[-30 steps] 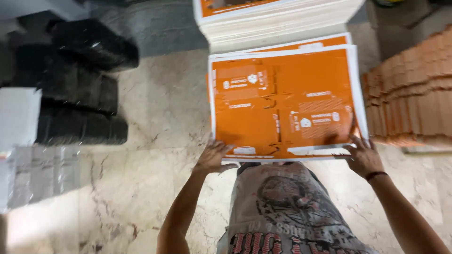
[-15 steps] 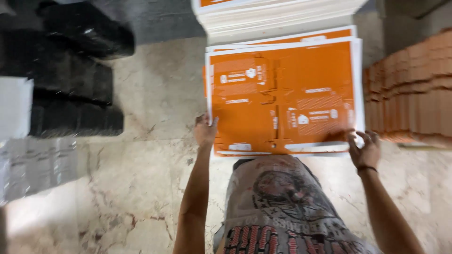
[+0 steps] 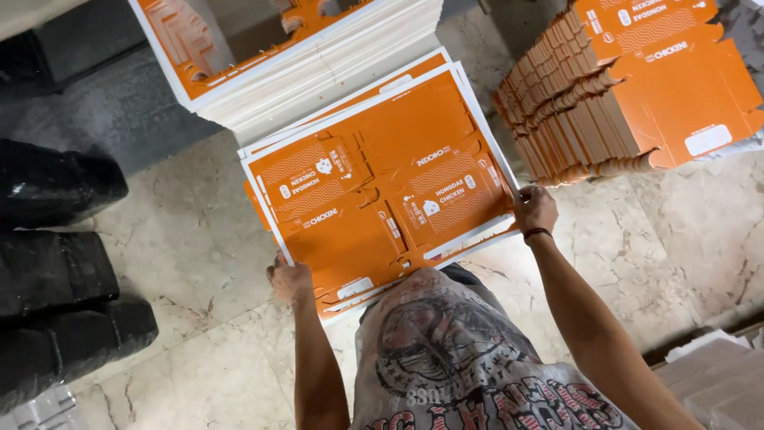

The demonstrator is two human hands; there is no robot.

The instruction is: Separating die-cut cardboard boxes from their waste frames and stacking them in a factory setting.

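Orange printed cardboard sheets (image 3: 382,199), flat and uncut with white margins, lie in a small bundle lifted just above the marble floor (image 3: 183,239), tilted so the near left corner dips. The left hand (image 3: 290,280) grips the bundle at its near left corner, fingers curled under the edge, and the right hand (image 3: 535,209) clasps the right edge, thumb on top; hands set at opposite sides like this keep a wide, floppy sheet from sagging. Beyond it stands a tall stack of the same sheets (image 3: 318,72), edges squared. To the far right, die-cut orange box blanks (image 3: 637,95) lie fanned in an overlapping pile. Black wrapped bundles (image 3: 56,247) sit on the floor at left.
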